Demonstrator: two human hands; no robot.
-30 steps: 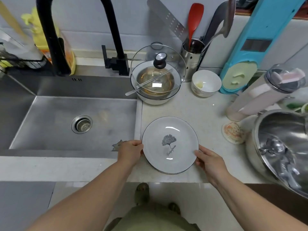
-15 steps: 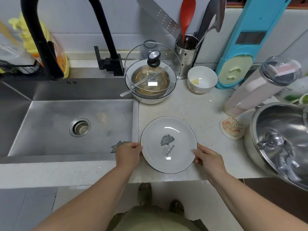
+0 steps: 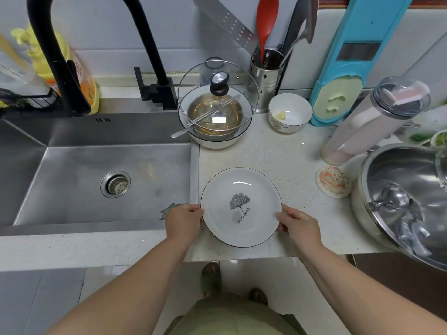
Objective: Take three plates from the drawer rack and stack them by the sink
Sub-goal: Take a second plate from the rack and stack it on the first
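Plate (image 3: pixel 241 207) flat on the surface (image 3: pixel 285 153), just right of the sink (image 3: pixel 96 180), near the front edge. White, dark-rimmed, with a grey leaf print and script in the middle. Whether more plates lie beneath: cannot tell.

Left hand (image 3: pixel 184 220) gripping the plate's left rim, fingers curled over the edge. Right hand (image 3: pixel 298 224) gripping the right rim, thumb on top. Both forearms reaching in from below.

Behind the plate, a white bowl (image 3: pixel 214 139) holding a glass bowl, a glass lid (image 3: pixel 218 93) leaning over it, a metal utensil across. Further right, a small white bowl (image 3: pixel 289 112), then a blue slicer (image 3: pixel 348 64) upright against the wall. Steel pot (image 3: pixel 406 201) at the right edge, a round coaster (image 3: pixel 333 182) beside it. Black tap (image 3: pixel 72 56) over the sink.
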